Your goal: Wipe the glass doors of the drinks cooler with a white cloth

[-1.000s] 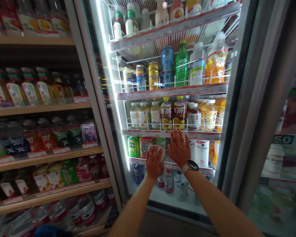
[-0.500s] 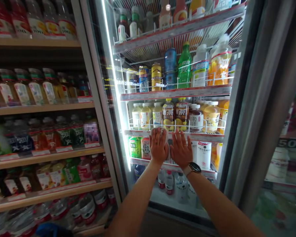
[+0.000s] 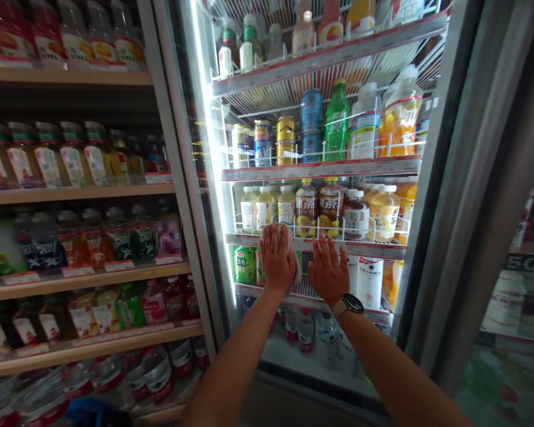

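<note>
I face a lit drinks fridge with a glass door (image 3: 427,196). My left hand (image 3: 276,258) presses a white cloth (image 3: 296,264) flat against the glass, level with the third shelf rail. The cloth shows only around my fingers. My right hand (image 3: 328,270) lies flat on the glass just to the right, fingers spread, holding nothing. It has a ring on one finger and a dark watch (image 3: 349,303) on the wrist. Behind the glass stand bottles (image 3: 307,204) and cans (image 3: 285,137) on wire shelves.
Wooden open shelves (image 3: 80,193) packed with bottled drinks run along the left. A bright light strip (image 3: 204,148) lines the fridge's left edge. Another glass fridge door (image 3: 516,273) stands at the right. Something blue (image 3: 93,412) sits at the bottom left.
My left hand slid the cloth up the glass from below the shelf rail to rail height, then slightly left. My right hand stayed flat in almost the same place.
</note>
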A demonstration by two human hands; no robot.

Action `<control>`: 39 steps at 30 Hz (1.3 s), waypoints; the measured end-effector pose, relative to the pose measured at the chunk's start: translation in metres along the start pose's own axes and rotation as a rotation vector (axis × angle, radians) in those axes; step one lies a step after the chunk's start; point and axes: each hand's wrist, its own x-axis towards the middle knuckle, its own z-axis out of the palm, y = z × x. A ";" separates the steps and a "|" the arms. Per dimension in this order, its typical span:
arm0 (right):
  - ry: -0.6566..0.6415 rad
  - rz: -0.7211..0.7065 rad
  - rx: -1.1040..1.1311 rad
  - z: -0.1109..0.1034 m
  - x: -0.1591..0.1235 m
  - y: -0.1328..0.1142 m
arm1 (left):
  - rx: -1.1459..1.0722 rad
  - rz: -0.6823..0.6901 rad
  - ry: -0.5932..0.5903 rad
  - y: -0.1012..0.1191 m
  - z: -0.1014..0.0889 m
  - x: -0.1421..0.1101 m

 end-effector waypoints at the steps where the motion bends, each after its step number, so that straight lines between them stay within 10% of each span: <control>1: -0.003 -0.003 -0.003 0.000 0.000 0.000 | -0.017 -0.022 0.023 0.001 0.000 0.017; 6: -0.016 0.006 -0.001 -0.001 -0.001 0.000 | -0.020 -0.013 0.084 -0.003 0.001 0.030; 17: -0.008 0.018 0.027 -0.001 0.000 0.000 | 0.097 0.043 -0.040 -0.038 -0.006 -0.125; 29: 0.000 0.000 0.011 -0.001 -0.001 0.001 | -0.007 -0.167 0.068 -0.031 -0.008 0.022; 39: -0.008 0.002 0.011 -0.001 -0.002 0.001 | 0.031 -0.148 0.008 -0.058 -0.011 -0.082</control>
